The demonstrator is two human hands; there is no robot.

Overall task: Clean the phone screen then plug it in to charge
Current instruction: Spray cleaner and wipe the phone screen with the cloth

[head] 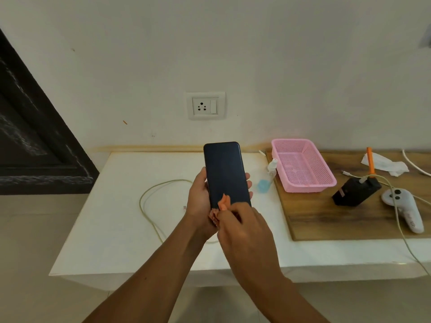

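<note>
A dark phone (225, 173) with a blank screen stands upright above the white table (116, 217), held in my left hand (198, 201), whose fingers wrap round its edges. My right hand (245, 227) pinches a small orange cloth (222, 206) against the bottom of the screen. A pale charging cable (149, 194) loops on the table behind my left hand, its plug end lying near my wrist. A white wall socket (205, 105) with a switch sits on the wall above the phone.
A small spray bottle with a blue cap (268, 176) lies beside a pink plastic basket (303, 166) on a wooden board (326, 220). A black power bank (355, 190), white controller (403, 206), crumpled tissue (384, 163) and orange pen (370, 160) lie to the right.
</note>
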